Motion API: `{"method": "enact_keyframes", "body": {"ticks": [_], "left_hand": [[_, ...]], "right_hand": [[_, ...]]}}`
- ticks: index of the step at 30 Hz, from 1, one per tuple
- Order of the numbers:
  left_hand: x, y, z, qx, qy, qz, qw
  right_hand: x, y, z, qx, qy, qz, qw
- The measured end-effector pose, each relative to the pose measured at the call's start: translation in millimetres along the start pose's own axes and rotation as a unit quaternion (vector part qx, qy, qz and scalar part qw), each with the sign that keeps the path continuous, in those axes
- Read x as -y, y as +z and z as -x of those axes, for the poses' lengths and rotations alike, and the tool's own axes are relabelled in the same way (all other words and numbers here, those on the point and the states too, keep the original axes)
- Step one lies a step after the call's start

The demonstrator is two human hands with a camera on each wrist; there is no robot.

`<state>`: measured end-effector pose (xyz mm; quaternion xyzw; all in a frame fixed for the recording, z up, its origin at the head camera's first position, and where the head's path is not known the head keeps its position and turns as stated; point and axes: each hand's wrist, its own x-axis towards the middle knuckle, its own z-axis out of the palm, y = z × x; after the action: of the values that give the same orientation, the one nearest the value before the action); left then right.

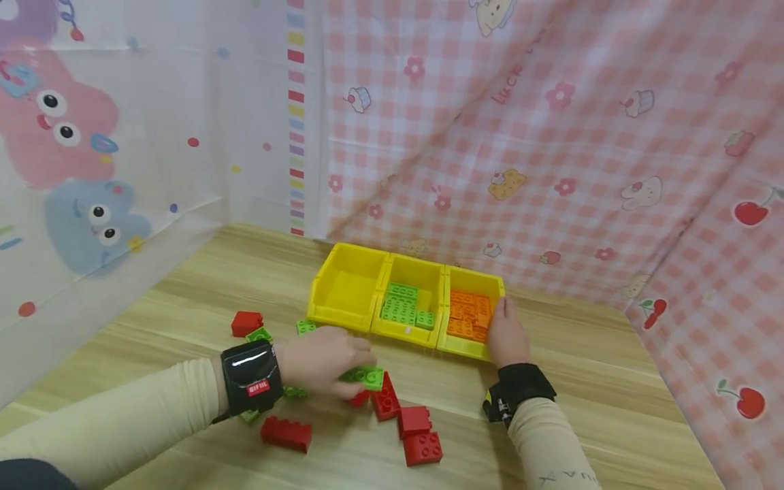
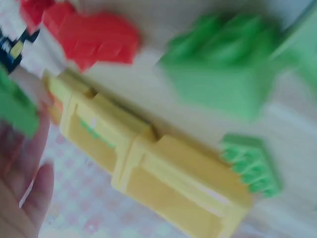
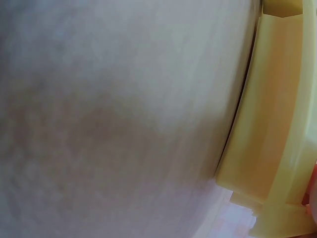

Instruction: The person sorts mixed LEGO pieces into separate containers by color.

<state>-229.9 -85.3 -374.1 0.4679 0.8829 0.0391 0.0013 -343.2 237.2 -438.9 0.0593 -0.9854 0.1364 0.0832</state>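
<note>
Though orange looks done, green and red aren't

So there's a green brick pinched in the left hand, out in front of the bins beside some red bricks. More green pieces lie loose nearby. Middle bin already has a green batch; right bin has orange bricks — no loose orange that I can see. Right hand is against that bin's side — can't tell if it's gripping.
</note>
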Motion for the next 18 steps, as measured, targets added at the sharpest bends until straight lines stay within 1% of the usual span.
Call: {"method": "enact_keyframes", "body": {"ticks": [2, 4, 6, 8, 9, 11, 13, 15, 16, 18], "left_hand": [[6.0, -2.9, -16.7, -0.053, -0.013, -0.040, 0.9977], [14.3, -3.7, -37.0, -0.095, -0.040, -0.071, 0.9922], [24.2, -2.6, -59.4, -0.123, -0.069, -0.099, 0.9851], [34.4, 1.2, -80.8, -0.136, -0.100, -0.123, 0.9779], [38.4, 2.2, -90.2, -0.136, -0.115, -0.137, 0.9744], [45.6, 5.6, -106.3, -0.132, -0.144, -0.165, 0.9668], [50.9, 9.2, -117.9, -0.120, -0.166, -0.187, 0.9607], [54.1, 11.9, -125.4, -0.097, -0.184, -0.197, 0.9582], [55.4, 13.6, -128.1, -0.081, -0.193, -0.200, 0.9572], [57.3, 16.4, -131.8, -0.048, -0.207, -0.199, 0.9566]], "right_hand": [[0.9, 0.0, 0.3, 0.007, 0.006, -0.002, 1.000], [1.3, -0.3, -0.1, 0.016, 0.013, -0.009, 1.000], [0.8, -0.5, -1.2, 0.024, 0.017, -0.012, 0.999], [0.1, -0.9, -2.5, 0.029, 0.026, -0.025, 0.999], [0.0, -1.6, -3.1, 0.031, 0.035, -0.037, 0.998], [0.0, -3.2, -4.0, 0.033, 0.038, -0.037, 0.998], [0.5, -4.6, -4.2, 0.033, 0.039, -0.032, 0.998], [1.8, -6.2, -3.7, 0.035, 0.034, -0.015, 0.999], [2.4, -6.8, -3.5, 0.036, 0.030, -0.003, 0.999], [3.4, -7.1, -3.0, 0.039, 0.029, 0.005, 0.999]]}}
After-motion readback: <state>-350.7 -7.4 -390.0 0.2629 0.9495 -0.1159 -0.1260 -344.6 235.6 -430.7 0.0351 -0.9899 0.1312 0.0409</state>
